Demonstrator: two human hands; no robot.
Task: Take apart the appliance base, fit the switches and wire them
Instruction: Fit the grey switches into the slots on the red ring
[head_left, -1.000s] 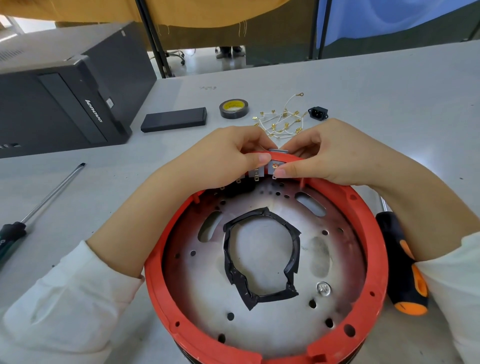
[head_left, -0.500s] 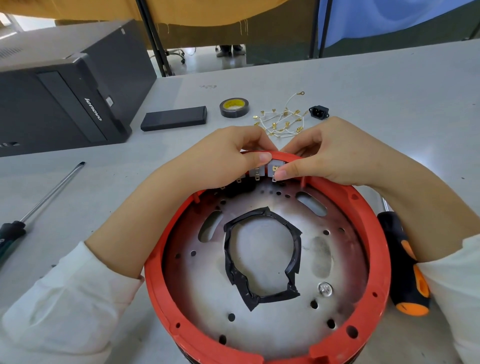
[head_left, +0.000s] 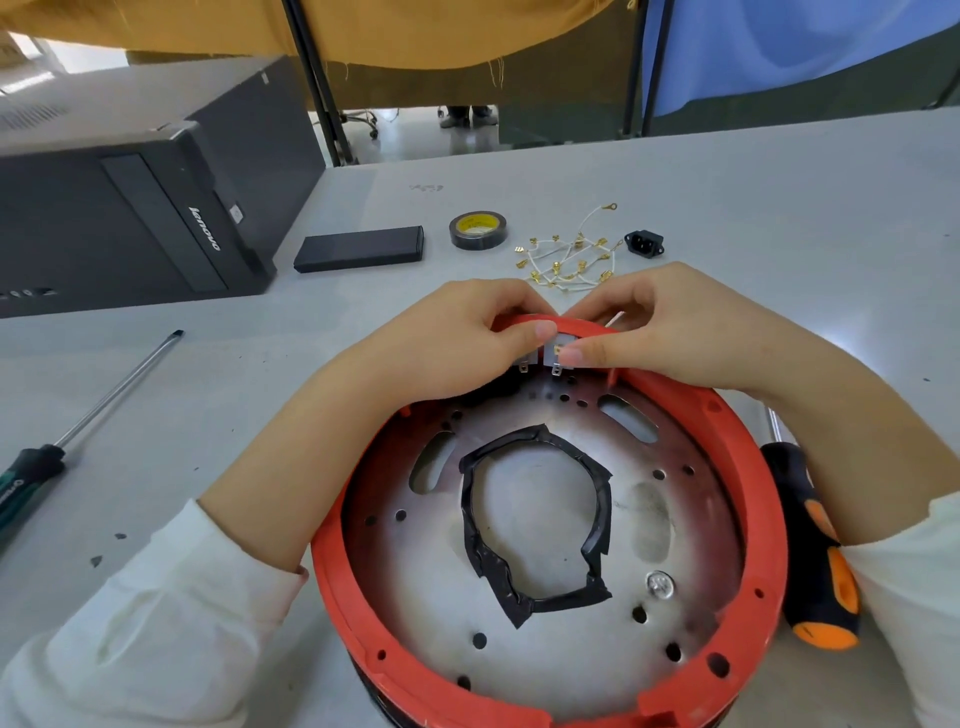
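Two small grey switches (head_left: 556, 357) sit side by side at the far rim of the round red base (head_left: 748, 447), their metal tabs pointing down toward the plate inside. The left hand (head_left: 457, 332) curls over the rim, its thumb pressed on the left switch; the right hand (head_left: 670, 325) curls in from the other side, thumb on the right switch, the other fingers wrapped behind the rim (how they lie on the outside cannot be seen). Both hands hold switch and rim together in a pinch.

Below the hands, the base's metal plate (head_left: 415, 582) shows many holes, one screw (head_left: 660, 584) and a ragged ring of black tape (head_left: 597, 514) round its middle opening.

Just beyond the hands lies a tangle of white wires (head_left: 569, 262) with brass ends, a black power socket (head_left: 644, 242) beside it, then a roll of black tape (head_left: 478, 229) with a yellow core and a flat black box (head_left: 359, 248). Farther left stands a dark computer case (head_left: 130, 218) marked "lenovo". Under the right forearm, touching the base, lies a black-and-orange screwdriver (head_left: 810, 551); well to the left of the hands a long screwdriver (head_left: 88, 415) with a dark green handle rests on the grey table (head_left: 779, 208).
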